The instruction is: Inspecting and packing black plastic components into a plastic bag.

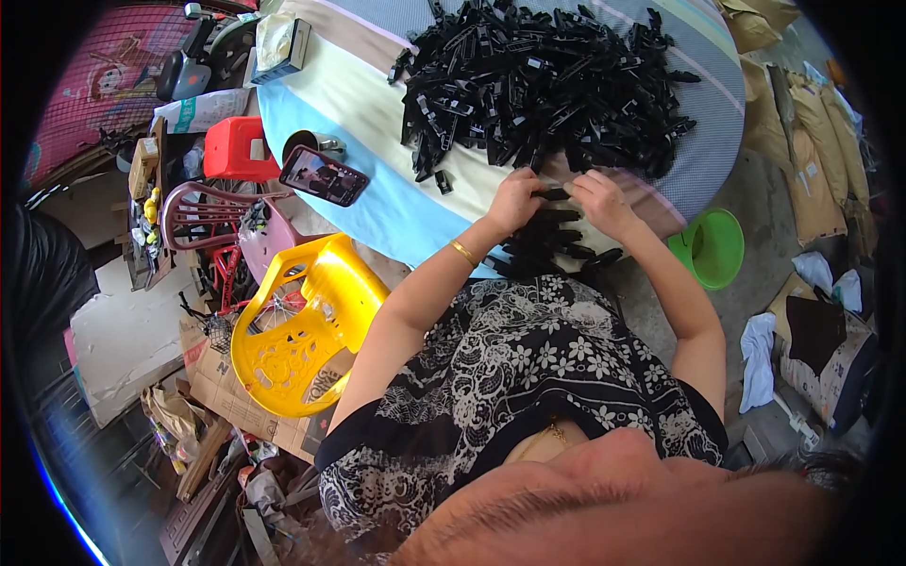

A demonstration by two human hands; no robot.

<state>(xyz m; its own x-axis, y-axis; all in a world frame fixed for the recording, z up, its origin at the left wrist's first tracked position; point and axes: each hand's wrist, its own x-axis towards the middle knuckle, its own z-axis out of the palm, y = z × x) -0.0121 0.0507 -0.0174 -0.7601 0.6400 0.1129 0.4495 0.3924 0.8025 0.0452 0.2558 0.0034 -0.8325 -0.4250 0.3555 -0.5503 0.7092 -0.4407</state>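
Note:
A small black plastic piece [555,193] spans the gap between my hands at the table's near edge. My left hand [515,200] pinches its left end with the fingers closed. On the other side, my right hand [604,202] has its fingertips pressed together at the right end; the fingers partly hide what they grip. Just below the hands lies a smaller group of similar black pieces [545,241], close against my body. Beyond them a large heap of black plastic pieces [538,90] covers the far part of the table, with one loose piece [443,182] apart at its left.
The round table wears a striped cloth [377,212]. A phone [324,176] leans by a metal cup [329,144] at left, with a box [280,52] farther back. Yellow [307,325] and pink [264,247] chairs stand left, a green bucket [714,250] right.

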